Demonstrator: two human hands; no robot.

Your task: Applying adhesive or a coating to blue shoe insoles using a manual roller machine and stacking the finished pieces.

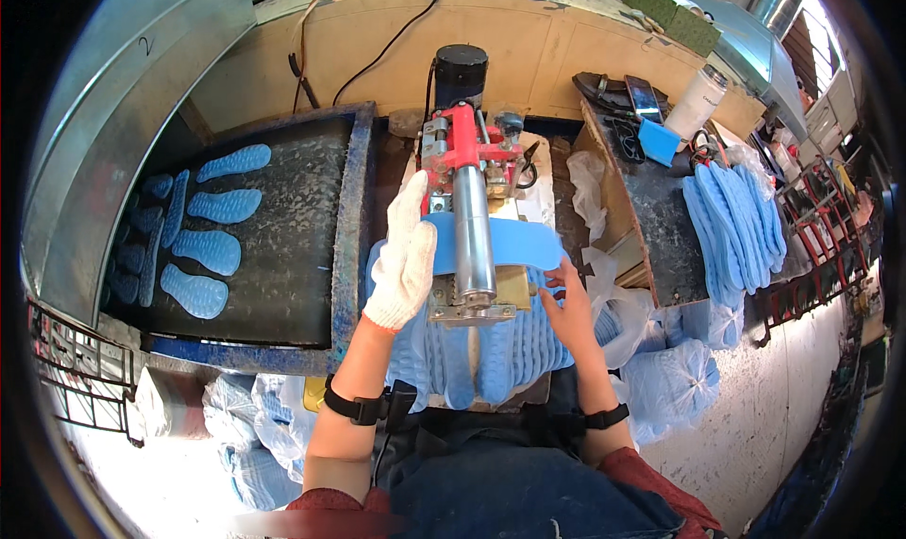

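We have our left hand (pixel 404 251), in a white knitted glove, at the left end of a blue sole (pixel 527 244), its fingers stretched out straight and not curled round anything; we cannot tell whether the glove presses on the sole. Our bare right hand (pixel 570 301) is at the sole's right end, fingers bent and slightly spread, the foremost tip at its edge; whether they pinch it we cannot tell. The sole lies crosswise beneath the shiny metal cylinder (pixel 473 227) of a red machine (pixel 461 143), which has a black motor (pixel 461 75) at its far end. Between our forearms, at the near end of the machine, more blue soles stand packed in rows (pixel 517 355). To our left, loose blue soles (pixel 225 206) lie toward the left edge of a black belt (pixel 293 246), whose right edge is bounded by a blue frame (pixel 353 256). To our right, a pile of soles (pixel 733 227) sits along the right edge of a dark worktop (pixel 656 227), with a white bottle (pixel 696 102) and a phone (pixel 644 97) near the far edge. Clear bags of blue soles (pixel 668 388) stand below the worktop.
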